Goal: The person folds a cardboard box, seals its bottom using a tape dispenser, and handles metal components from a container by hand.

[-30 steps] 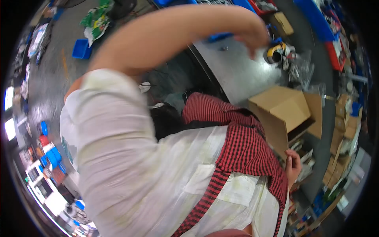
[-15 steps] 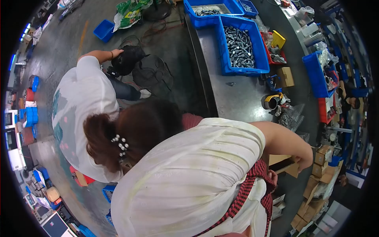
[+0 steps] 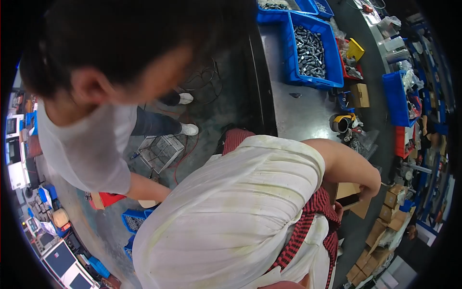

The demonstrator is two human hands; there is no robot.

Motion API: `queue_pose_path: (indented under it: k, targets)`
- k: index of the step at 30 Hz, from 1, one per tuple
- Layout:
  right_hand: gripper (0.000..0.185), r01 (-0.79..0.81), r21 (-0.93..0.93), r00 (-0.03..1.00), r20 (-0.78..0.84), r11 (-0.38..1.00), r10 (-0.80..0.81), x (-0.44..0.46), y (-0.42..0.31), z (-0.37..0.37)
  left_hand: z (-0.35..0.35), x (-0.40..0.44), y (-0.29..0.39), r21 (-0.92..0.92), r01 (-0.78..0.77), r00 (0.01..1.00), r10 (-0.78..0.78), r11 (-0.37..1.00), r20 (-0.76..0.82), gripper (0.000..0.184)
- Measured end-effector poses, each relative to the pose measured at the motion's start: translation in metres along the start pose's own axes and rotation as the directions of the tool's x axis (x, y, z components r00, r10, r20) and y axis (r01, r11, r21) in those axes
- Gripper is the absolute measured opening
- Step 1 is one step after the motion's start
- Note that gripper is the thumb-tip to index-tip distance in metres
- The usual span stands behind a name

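Observation:
An open cardboard box [image 3: 360, 208] stands in front of my body, partly covered by my white shirt and my red-striped apron. My left hand [image 3: 368, 191] reaches over its far side, fingers bent down over the edge beside a raised flap. At the near side of the box, a few fingers of my right hand [image 3: 339, 210] show, curled against the cardboard. The rest of that hand is hidden behind the apron. What lies inside the box cannot be seen.
On the metal bench [image 3: 301, 118] stands a blue bin [image 3: 337, 79] full of metal parts. A tape roll [image 3: 340, 124] and plastic bags lie near my left arm. A co-worker in a white shirt [image 3: 86, 144] is close on the left, near a wire basket [image 3: 163, 153] on the floor.
The co-worker, bent low before, has risen, and their head now fills the upper left. The wire basket has come into sight. My hands stay at the box.

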State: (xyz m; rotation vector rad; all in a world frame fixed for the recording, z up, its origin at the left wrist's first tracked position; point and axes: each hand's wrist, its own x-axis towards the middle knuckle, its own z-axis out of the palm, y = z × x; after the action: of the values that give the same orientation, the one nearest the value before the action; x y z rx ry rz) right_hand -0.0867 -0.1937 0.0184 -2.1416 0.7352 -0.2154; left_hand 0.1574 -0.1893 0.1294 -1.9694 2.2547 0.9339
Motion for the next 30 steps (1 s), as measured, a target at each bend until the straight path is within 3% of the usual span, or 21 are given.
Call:
queue_pose_path:
  k: [2, 3, 6, 11, 15, 18, 21, 24, 25, 30]
  targets:
    - [0.017, -0.005, 0.095, 1.0, 0.027, 0.995, 0.003, 0.002, 0.012, -0.004, 0.007, -0.007, -0.01, 0.052, -0.021, 1.0, 0.02, 0.998, 0.012, 0.053]
    - [0.017, 0.01, 0.142, 0.999, 0.03, 0.99, -0.014, 0.003, 0.012, -0.005, 0.012, -0.021, -0.016, -0.018, 0.008, 1.0, -0.008, 1.0, -0.009, 0.052]
    - [0.017, 0.001, 0.105, 1.0, 0.022, 0.994, -0.003, 0.013, 0.029, -0.006, 0.028, -0.05, -0.035, -0.12, 0.107, 0.994, -0.109, 0.987, -0.012, 0.052]
    - [0.02, 0.108, -0.166, 0.994, 0.051, 0.98, -0.1, 0.02, 0.004, -0.001, 0.067, -0.063, -0.085, -0.209, 0.237, 0.969, -0.245, 0.949, -0.014, 0.052]
    - [0.02, 0.159, -0.137, 0.986, 0.069, 0.978, -0.151, 0.025, 0.004, 0.005, 0.097, -0.081, -0.111, -0.264, 0.296, 0.95, -0.311, 0.918, -0.015, 0.049]
    - [0.02, 0.169, -0.213, 0.984, 0.083, 0.962, -0.155, 0.023, -0.005, 0.006, 0.103, -0.112, -0.105, -0.307, 0.323, 0.935, -0.352, 0.895, -0.044, 0.046]
    - [0.019, 0.224, -0.206, 0.974, 0.062, 0.953, -0.216, 0.023, -0.003, 0.011, 0.106, -0.137, -0.095, -0.348, 0.373, 0.92, -0.392, 0.86, 0.015, 0.045]
    - [0.021, 0.17, -0.099, 0.984, 0.066, 0.98, -0.164, 0.023, 0.008, 0.013, 0.11, -0.148, -0.092, -0.29, 0.324, 0.936, -0.35, 0.901, -0.042, 0.044]
    - [0.021, 0.193, -0.152, 0.981, 0.04, 0.969, -0.189, 0.022, 0.001, 0.019, 0.109, -0.149, -0.093, -0.279, 0.301, 0.949, -0.316, 0.912, -0.011, 0.051]
    - [0.028, 0.237, -0.424, 0.971, 0.081, 0.874, -0.224, 0.014, -0.025, 0.021, 0.132, -0.151, -0.097, -0.175, 0.19, 0.971, -0.211, 0.966, -0.114, 0.037]
